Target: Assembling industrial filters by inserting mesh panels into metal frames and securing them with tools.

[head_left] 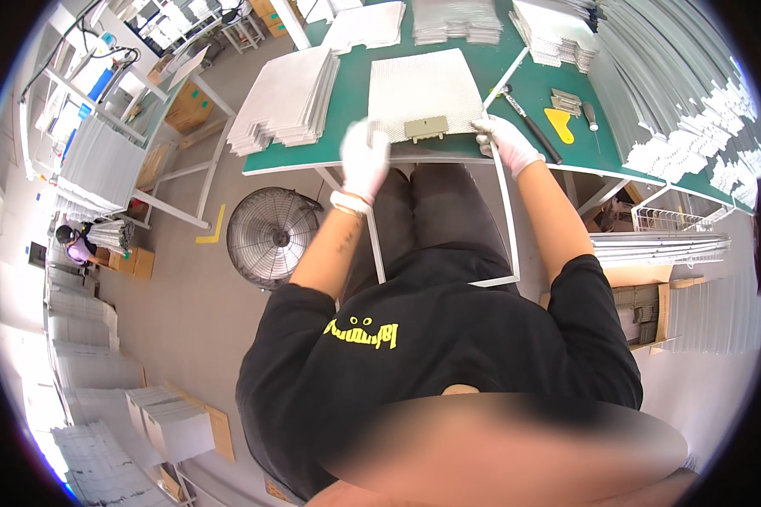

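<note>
A round fan (273,238) with a dark wire grille stands on the smooth grey floor. To its right and above, a fanned stack of flat white panels (283,97) with notched near edges rests on the green tabletop (352,95). The left hand (365,160), in a white glove, is blurred beside the left edge of a pale, finely textured rectangular sheet (424,80); whether its fingers are apart, together or touching that sheet, I cannot tell. On the sheet's near edge lies an olive, block-like piece (425,128) with short projections below. The right hand (506,144), gloved too, has thumb and fingers closed around a slender white frame (506,220), whose square corner hangs near the dark shirt. Farther right lie a black-handled hammer (534,129) and a flat yellow scraper (559,125).
</note>
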Tool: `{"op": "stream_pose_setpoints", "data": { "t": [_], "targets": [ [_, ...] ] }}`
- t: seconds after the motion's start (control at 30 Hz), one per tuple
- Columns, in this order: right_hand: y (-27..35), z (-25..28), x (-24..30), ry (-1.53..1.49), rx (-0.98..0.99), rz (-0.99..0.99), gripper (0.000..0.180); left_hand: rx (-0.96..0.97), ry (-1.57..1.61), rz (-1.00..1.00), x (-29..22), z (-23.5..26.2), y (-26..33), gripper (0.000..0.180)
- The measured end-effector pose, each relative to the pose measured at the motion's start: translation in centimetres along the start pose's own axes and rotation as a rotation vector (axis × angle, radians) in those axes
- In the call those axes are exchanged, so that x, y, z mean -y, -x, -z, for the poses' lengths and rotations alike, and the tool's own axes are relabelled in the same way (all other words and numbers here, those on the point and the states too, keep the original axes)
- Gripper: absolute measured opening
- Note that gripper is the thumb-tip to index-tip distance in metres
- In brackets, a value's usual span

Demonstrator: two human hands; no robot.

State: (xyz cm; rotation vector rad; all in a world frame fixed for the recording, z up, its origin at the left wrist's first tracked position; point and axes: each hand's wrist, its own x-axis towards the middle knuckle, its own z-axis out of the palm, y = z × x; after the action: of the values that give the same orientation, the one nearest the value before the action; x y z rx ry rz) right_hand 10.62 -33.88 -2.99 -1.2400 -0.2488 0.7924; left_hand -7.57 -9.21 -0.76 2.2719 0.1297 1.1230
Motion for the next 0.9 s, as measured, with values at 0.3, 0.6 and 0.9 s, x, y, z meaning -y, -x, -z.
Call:
{"op": "stream_pose_setpoints", "data": {
  "t": [0.3,0.6,0.9],
  "targets": [
    [1.3,-3.6,-0.2,0.02,0.092,0.107,0.007,-0.079,1.465,0.879,6.3,2.4,-1.4,0.05],
    [4.9,-4.5,3.8,-0.072,0.084,0.294,0.009,0.23,1.11,0.616,1.5,6.4,-4.0,0.023],
    [6.8,-9.2,8.4,-0.044,0.117,0.5,0.015,-0.024,0.38,-0.154,-2.0,10.3,-4.6,0.052]
  ]
}}
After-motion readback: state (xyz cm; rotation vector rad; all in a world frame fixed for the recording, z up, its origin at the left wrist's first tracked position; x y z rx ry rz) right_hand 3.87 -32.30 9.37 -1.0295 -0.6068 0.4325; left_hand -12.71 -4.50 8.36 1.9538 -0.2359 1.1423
